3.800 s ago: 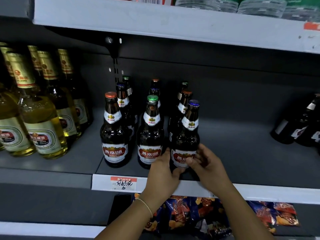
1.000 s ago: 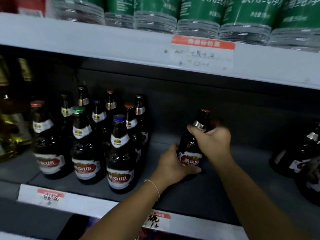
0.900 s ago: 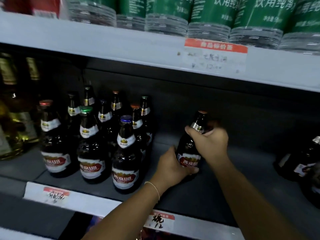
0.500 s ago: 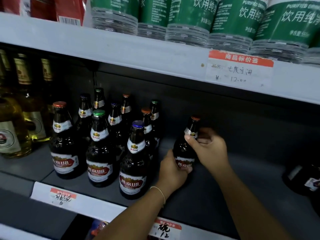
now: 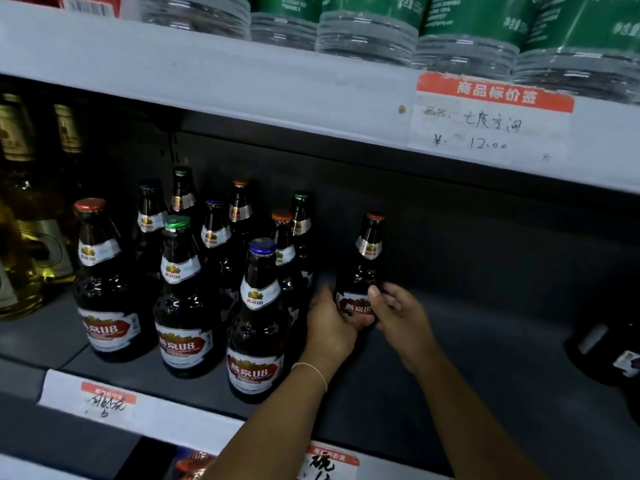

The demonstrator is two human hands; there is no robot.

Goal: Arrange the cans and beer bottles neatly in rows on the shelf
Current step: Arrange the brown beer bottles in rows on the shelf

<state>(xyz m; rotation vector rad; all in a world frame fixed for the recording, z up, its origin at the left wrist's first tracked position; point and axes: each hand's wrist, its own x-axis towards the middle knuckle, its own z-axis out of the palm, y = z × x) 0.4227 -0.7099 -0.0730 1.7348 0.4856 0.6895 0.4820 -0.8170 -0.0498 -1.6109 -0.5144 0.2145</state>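
A dark beer bottle with an orange cap (image 5: pixel 367 261) stands upright deep on the grey shelf (image 5: pixel 485 358), right of the rows. My left hand (image 5: pixel 329 327) cups its base from the left, and my right hand (image 5: pixel 398 313) grips its lower body from the right, thumb on the red label. To the left stand three rows of the same brown bottles (image 5: pixel 256 323), with red, green and blue caps in front.
Pale yellow bottles (image 5: pixel 31 244) fill the shelf's left end. Dark bottles (image 5: pixel 609 351) lie at the right edge. Green-labelled water bottles (image 5: pixel 467 32) sit on the shelf above, whose white edge carries a price tag (image 5: pixel 491 119). Open shelf floor lies right of my hands.
The orange-capped bottle has gone deeper and leftward toward the rows. My right hand slid from its neck down to its lower body; my left hand stayed at the base.
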